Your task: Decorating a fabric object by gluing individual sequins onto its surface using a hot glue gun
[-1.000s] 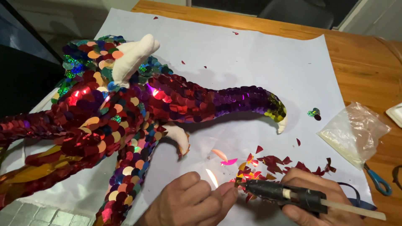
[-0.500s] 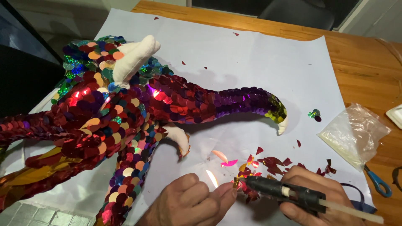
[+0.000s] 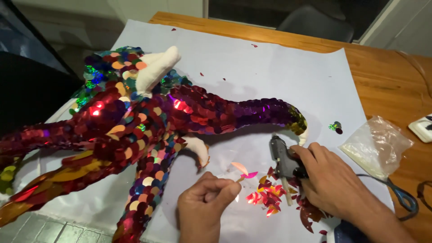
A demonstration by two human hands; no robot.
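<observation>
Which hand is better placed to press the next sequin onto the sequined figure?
Probably the left. The left hand pinches a sequin in its fingertips and lies close to the sequined figure. The right hand is full, gripping the glue gun over the loose sequin pile.

Lit from above, fairly bright on white paper sheet (image 3: pixel 252 76); bg top-left dim. Hot specular glare on sequined figure (image 3: pixel 135 126) and loose sequins (image 3: pixel 265 198). Soft shadows under limbs. Sharp center, slight wide-angle stretch at edges, no real blur.
</observation>
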